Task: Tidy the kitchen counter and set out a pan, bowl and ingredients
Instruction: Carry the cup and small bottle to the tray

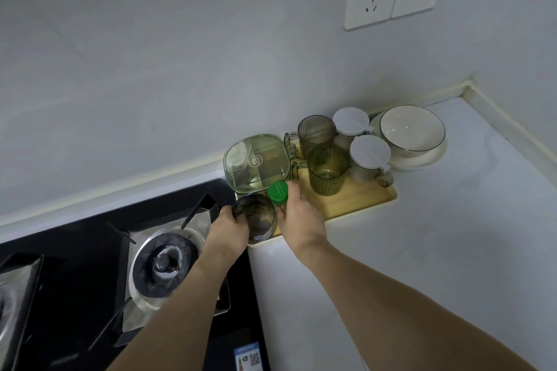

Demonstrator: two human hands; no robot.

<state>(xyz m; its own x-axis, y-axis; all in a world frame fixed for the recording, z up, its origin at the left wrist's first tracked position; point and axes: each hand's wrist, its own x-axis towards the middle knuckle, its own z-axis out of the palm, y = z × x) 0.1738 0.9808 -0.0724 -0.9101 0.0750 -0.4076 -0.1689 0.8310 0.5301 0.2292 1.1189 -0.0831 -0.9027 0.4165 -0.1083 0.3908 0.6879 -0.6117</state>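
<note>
1. Left hand (230, 227) grips the glass (256, 220); right hand (297, 215) grips the green-capped jar (278, 194).
2. Both sit at the tray's (361, 202) 8 o'clock corner, touching, upright.
3. Bowl (411, 129) lies at 2 o'clock, nearer the right hand.

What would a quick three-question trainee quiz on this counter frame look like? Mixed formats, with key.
1. True or false: the left hand holds the dark glass jar.
2. How many white-lidded jars stand on the wooden tray? A) one B) two C) four
3. Fill in: the right hand has its grip on the small bottle with the ____ cap.

Key: 1 true; 2 B; 3 green. The second lidded jar stands nearer the camera.
</note>
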